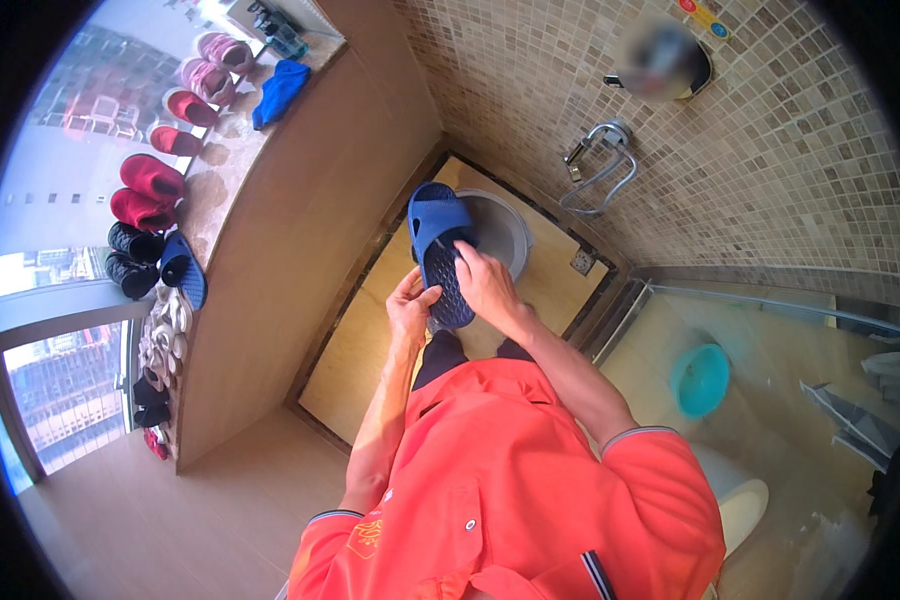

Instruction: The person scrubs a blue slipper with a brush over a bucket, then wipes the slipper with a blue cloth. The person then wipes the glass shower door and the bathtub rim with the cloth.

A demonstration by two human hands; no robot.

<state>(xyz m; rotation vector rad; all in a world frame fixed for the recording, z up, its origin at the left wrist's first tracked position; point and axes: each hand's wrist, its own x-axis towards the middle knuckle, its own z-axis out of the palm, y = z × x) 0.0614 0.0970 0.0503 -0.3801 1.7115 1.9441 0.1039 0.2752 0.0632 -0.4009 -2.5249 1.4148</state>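
Note:
A blue slide slipper (450,255) with a textured, dark-looking footbed is held in front of me, its strap end pointing away. My left hand (411,301) grips its heel part at the left edge, thumb on top. My right hand (487,285) touches the right side of the footbed just below the strap, with a finger stretched out; its thumb is hidden, so I cannot tell whether it grips. Beneath and beyond the slipper, a round grey bucket (521,225) stands on the tiled floor, partly covered by slipper and hand.
At left, a stone window ledge (208,206) bears several shoes, another blue slipper (184,270) and a blue cloth (281,91). A hand shower (600,142) hangs on the mosaic wall. Behind glass at right are a turquoise basin (701,380) and a toilet (742,510).

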